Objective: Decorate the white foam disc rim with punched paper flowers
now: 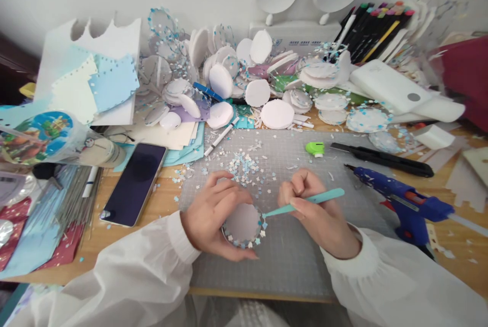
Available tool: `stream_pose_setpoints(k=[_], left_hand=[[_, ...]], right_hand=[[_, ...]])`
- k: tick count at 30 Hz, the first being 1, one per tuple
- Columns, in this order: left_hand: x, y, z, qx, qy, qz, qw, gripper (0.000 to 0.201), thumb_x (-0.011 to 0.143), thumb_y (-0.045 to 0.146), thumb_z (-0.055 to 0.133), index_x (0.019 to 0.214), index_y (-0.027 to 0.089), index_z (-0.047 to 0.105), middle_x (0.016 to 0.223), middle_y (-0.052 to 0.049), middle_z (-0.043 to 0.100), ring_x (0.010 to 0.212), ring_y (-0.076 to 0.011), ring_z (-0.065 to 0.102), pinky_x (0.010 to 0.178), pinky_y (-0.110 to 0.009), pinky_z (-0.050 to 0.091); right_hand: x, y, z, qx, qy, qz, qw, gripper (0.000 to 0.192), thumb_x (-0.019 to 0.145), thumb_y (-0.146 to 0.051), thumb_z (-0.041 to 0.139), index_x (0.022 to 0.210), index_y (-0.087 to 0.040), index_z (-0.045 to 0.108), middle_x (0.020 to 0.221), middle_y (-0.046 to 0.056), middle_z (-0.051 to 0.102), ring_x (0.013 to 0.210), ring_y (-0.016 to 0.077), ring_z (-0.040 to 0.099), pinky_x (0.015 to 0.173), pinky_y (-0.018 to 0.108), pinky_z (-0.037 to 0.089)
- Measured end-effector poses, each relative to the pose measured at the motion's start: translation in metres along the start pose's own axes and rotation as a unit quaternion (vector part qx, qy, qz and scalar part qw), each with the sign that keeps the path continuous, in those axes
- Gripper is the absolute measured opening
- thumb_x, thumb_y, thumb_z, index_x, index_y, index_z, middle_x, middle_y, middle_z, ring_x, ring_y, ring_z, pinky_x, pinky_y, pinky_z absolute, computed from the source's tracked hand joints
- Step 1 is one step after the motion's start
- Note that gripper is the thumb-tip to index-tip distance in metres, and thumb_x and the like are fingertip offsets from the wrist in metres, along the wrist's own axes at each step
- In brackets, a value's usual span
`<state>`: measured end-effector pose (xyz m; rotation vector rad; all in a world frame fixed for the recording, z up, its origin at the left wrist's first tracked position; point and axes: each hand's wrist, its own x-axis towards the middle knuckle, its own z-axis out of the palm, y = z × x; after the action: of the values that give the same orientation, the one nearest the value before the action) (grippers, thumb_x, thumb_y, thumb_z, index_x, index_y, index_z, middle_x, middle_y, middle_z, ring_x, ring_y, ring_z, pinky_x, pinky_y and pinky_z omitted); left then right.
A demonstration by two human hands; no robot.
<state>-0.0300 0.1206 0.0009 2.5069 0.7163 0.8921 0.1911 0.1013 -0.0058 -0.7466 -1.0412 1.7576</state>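
Note:
My left hand [217, 215] is curved around a round white disc [242, 223], thumb along its near side and fingers over its far side. Small blue and white paper flowers line the disc's rim. Between the thumb and fingers of my right hand [314, 215] are slim teal tweezers [324, 196], their pointed tip at the disc's right edge. Whether the tip pinches a flower is too small to tell. Loose paper flowers [244, 164] lie scattered on the grey cutting mat [290, 271] beyond my hands.
To the right lie a blue glue gun [404, 197], a black utility knife [385, 158] and a small green item [314, 149]. A phone [135, 184] rests at left beside thin wires [78, 205]. White discs [257, 93] crowd the back, below a two-headed lamp [293, 32] and markers [371, 37].

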Motion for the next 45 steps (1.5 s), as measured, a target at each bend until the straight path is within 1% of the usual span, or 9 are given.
stream_pose_setpoints(k=[3, 8, 14, 20, 25, 29, 33, 39, 45], left_hand=[[-0.001, 0.0, 0.001, -0.004, 0.001, 0.004, 1.0, 0.07, 0.058, 0.061, 0.072, 0.107, 0.018, 0.047, 0.089, -0.006, 0.069, 0.08, -0.0228, 0.063, 0.091, -0.046, 0.034], [-0.002, 0.0, 0.001, -0.014, 0.003, 0.018, 1.0, 0.07, 0.058, 0.06, 0.072, 0.108, 0.018, 0.047, 0.089, -0.007, 0.069, 0.079, -0.0224, 0.063, 0.091, -0.046, 0.035], [-0.002, 0.0, 0.001, -0.033, 0.004, 0.014, 0.999, 0.071, 0.056, 0.058, 0.074, 0.108, 0.018, 0.048, 0.091, -0.007, 0.068, 0.08, -0.0217, 0.063, 0.091, -0.044, 0.035], [-0.004, 0.0, 0.002, -0.056, 0.021, 0.027, 0.998, 0.072, 0.056, 0.06, 0.072, 0.108, 0.018, 0.047, 0.09, -0.007, 0.069, 0.08, -0.0211, 0.063, 0.091, -0.044, 0.036], [-0.003, 0.002, 0.002, -0.077, 0.037, 0.036, 0.996, 0.07, 0.058, 0.058, 0.071, 0.111, 0.019, 0.046, 0.092, -0.008, 0.069, 0.08, -0.0219, 0.064, 0.088, -0.043, 0.039], [-0.002, 0.002, 0.002, -0.08, 0.047, 0.038, 0.995, 0.069, 0.058, 0.058, 0.071, 0.11, 0.02, 0.045, 0.093, -0.008, 0.069, 0.079, -0.0225, 0.064, 0.085, -0.043, 0.04], [-0.002, 0.001, 0.001, -0.074, 0.038, 0.037, 0.996, 0.07, 0.058, 0.058, 0.071, 0.11, 0.019, 0.045, 0.092, -0.008, 0.069, 0.079, -0.0223, 0.064, 0.087, -0.043, 0.04], [-0.003, 0.0, 0.003, -0.075, 0.035, 0.037, 0.996, 0.071, 0.057, 0.058, 0.073, 0.109, 0.018, 0.046, 0.092, -0.009, 0.069, 0.08, -0.0225, 0.064, 0.087, -0.043, 0.04], [-0.001, 0.0, 0.002, -0.076, 0.023, 0.038, 0.996, 0.07, 0.057, 0.056, 0.074, 0.11, 0.019, 0.046, 0.091, -0.008, 0.068, 0.08, -0.0227, 0.063, 0.082, -0.041, 0.042]], right_hand=[[0.0, 0.0, 0.0, -0.001, -0.002, 0.001, 1.0, 0.021, 0.09, -0.025, 0.054, 0.082, -0.024, 0.035, 0.065, -0.006, 0.034, 0.059, 0.0116, 0.027, 0.056, 0.029, 0.021], [-0.001, 0.0, 0.001, -0.026, -0.017, -0.023, 0.999, 0.019, 0.09, -0.024, 0.053, 0.083, -0.024, 0.036, 0.065, -0.006, 0.036, 0.057, 0.011, 0.027, 0.054, 0.028, 0.021], [-0.001, -0.001, 0.002, -0.041, -0.024, -0.032, 0.998, 0.018, 0.09, -0.024, 0.053, 0.083, -0.024, 0.037, 0.064, -0.006, 0.038, 0.057, 0.0111, 0.029, 0.054, 0.027, 0.023], [0.002, -0.005, 0.002, 0.001, -0.021, 0.006, 1.0, 0.021, 0.086, -0.028, 0.057, 0.081, -0.024, 0.037, 0.062, -0.007, 0.037, 0.055, 0.0112, 0.028, 0.054, 0.027, 0.022], [0.005, -0.01, 0.003, 0.036, -0.018, 0.033, 0.999, 0.023, 0.083, -0.03, 0.058, 0.077, -0.024, 0.037, 0.058, -0.007, 0.035, 0.052, 0.0111, 0.027, 0.052, 0.027, 0.022], [0.006, -0.011, 0.004, 0.041, -0.004, 0.03, 0.999, 0.023, 0.082, -0.03, 0.058, 0.077, -0.024, 0.037, 0.058, -0.007, 0.034, 0.052, 0.0115, 0.027, 0.052, 0.028, 0.022], [0.005, -0.011, 0.004, 0.044, -0.025, 0.024, 0.998, 0.021, 0.084, -0.028, 0.058, 0.078, -0.023, 0.038, 0.059, -0.006, 0.036, 0.053, 0.0113, 0.027, 0.052, 0.027, 0.021], [0.001, -0.006, 0.002, 0.01, -0.054, 0.023, 0.998, 0.02, 0.086, -0.031, 0.057, 0.082, -0.024, 0.038, 0.061, -0.006, 0.036, 0.054, 0.0113, 0.027, 0.054, 0.027, 0.021], [-0.001, -0.003, 0.0, -0.038, -0.053, 0.011, 0.998, 0.021, 0.088, -0.032, 0.056, 0.083, -0.024, 0.036, 0.063, -0.006, 0.037, 0.056, 0.0119, 0.029, 0.055, 0.027, 0.024]])
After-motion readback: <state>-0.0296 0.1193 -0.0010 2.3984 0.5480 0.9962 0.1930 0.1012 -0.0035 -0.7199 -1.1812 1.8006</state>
